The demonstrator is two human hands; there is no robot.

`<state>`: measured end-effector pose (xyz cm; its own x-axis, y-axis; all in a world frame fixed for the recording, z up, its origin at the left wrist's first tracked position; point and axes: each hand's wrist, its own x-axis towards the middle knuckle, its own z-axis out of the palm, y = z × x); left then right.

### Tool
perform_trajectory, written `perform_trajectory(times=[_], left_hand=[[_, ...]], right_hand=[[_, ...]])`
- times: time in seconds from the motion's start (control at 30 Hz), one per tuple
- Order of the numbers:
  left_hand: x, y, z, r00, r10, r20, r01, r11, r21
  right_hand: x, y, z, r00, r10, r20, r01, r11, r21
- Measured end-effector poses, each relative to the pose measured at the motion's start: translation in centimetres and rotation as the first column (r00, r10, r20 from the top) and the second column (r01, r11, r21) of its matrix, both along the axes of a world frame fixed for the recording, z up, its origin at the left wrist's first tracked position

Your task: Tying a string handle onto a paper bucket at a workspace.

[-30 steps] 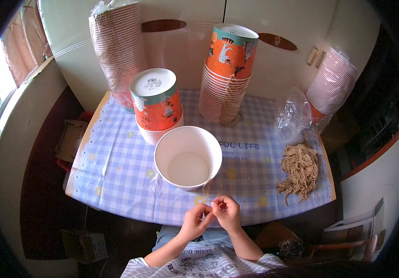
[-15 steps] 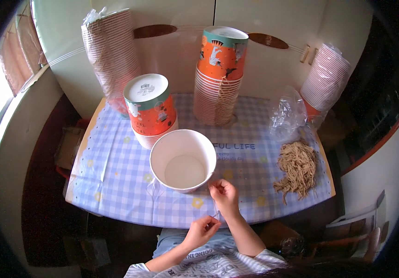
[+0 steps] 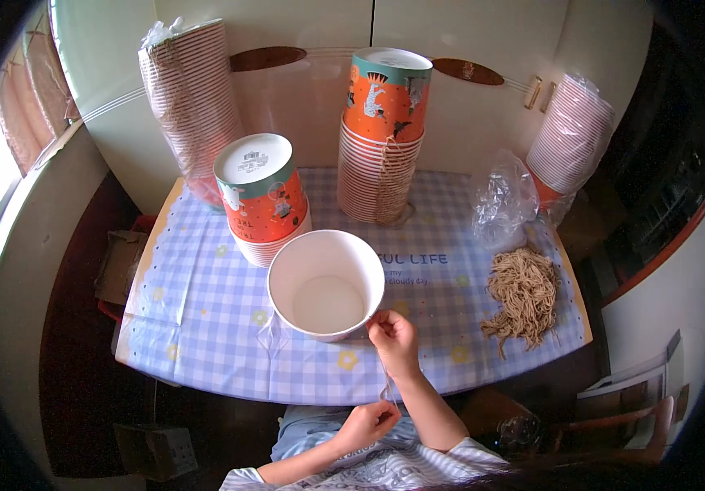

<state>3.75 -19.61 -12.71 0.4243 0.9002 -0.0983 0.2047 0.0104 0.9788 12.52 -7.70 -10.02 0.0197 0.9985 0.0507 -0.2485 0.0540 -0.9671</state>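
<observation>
A large white paper bucket [image 3: 356, 266] stands mouth-up near the front of the table, its white inside facing me. Right at its near right side is my right hand [image 3: 394, 334], fingers closed in a pinch against the wall just under the rim. A thin string [image 3: 386, 388] runs from there down toward me. My left hand [image 3: 369, 422] is closed on the string's lower part, just off the table's front edge. The fingers hide how the string meets the bucket. A tangled bunch of tan strings [image 3: 523, 296] lies at the right of the table.
Behind the bucket stand upside-down stacks of orange paper buckets, one left [image 3: 266, 200] and one taller [image 3: 388, 106] at centre. Plastic-wrapped stacks rise at the far left [image 3: 187, 102] and far right [image 3: 572, 131]. A crumpled clear bag [image 3: 501, 204] lies by the strings. A checked cloth [image 3: 230, 327] covers the table.
My left hand has drawn down toward my body, off the table's edge, lengthening the string between the hands. My right hand stays at the bucket's side. The view has shifted slightly.
</observation>
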Motion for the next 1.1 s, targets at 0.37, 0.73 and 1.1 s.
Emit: perform_trajectory(times=[0.37,0.73,1.1], left_hand=[[0.0,-0.1,0.0,0.999,-0.043,0.006,0.043,0.999,0.007],[0.2,-1.4,-1.3,0.974,-0.055,0.220,0.078,0.992,-0.095],[-6.1,-2.0,1.5,0.969,-0.140,0.203,0.166,0.980,-0.114]], right_hand=[[-0.1,0.2,0.2,0.996,-0.040,0.081,0.036,0.998,0.051],[0.9,0.2,0.0,0.994,0.094,-0.051,-0.096,0.995,-0.028],[3.3,-2.3,1.6,0.862,0.354,-0.364,-0.456,0.854,-0.250]])
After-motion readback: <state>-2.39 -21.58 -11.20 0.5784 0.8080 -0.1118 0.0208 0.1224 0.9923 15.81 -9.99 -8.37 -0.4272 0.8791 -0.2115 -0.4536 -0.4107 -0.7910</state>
